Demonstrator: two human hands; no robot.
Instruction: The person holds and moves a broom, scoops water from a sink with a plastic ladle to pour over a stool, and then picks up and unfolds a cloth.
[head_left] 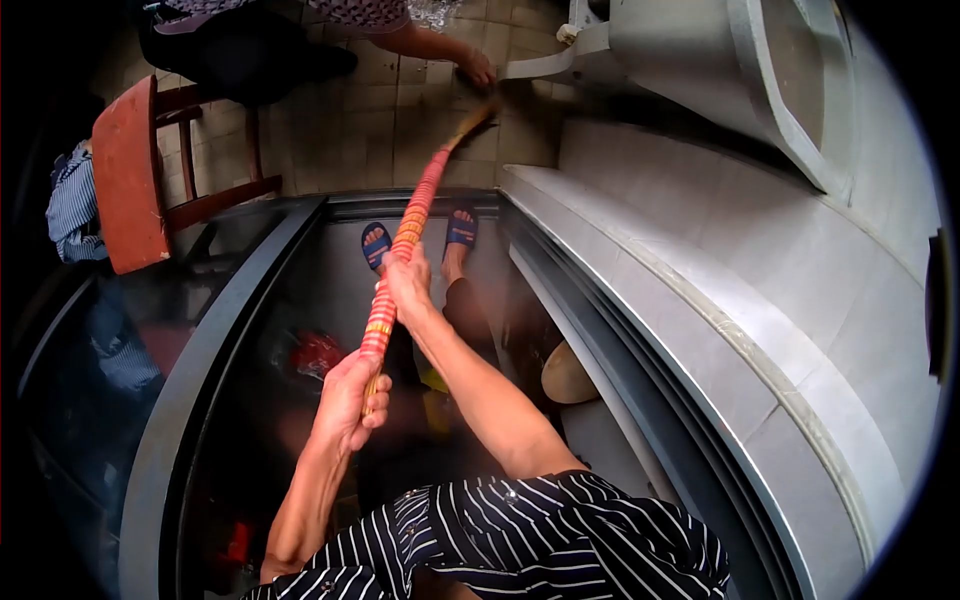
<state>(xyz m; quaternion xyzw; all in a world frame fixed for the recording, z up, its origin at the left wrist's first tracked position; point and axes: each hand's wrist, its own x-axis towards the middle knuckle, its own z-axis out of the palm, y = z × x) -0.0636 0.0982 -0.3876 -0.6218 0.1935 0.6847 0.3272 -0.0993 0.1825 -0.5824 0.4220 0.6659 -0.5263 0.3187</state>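
A long stick (425,185), wrapped in red, pink and gold bands, slants away from me over the doorway. My left hand (352,402) is closed around its near end. Higher up, my right hand (408,280) grips the banded part, fingers wrapped around it. The far end turns brown and blurs near another person's hand (478,68); whether it touches the floor there I cannot tell. Below the stick are my feet in blue sandals (461,228).
A dark metal door frame (215,370) runs along my left, with a sliding track (640,350) on my right. Beyond the sill lies a tiled floor (350,140). A red wooden chair (127,175) stands at left, a large grey bin-like object (690,70) at upper right.
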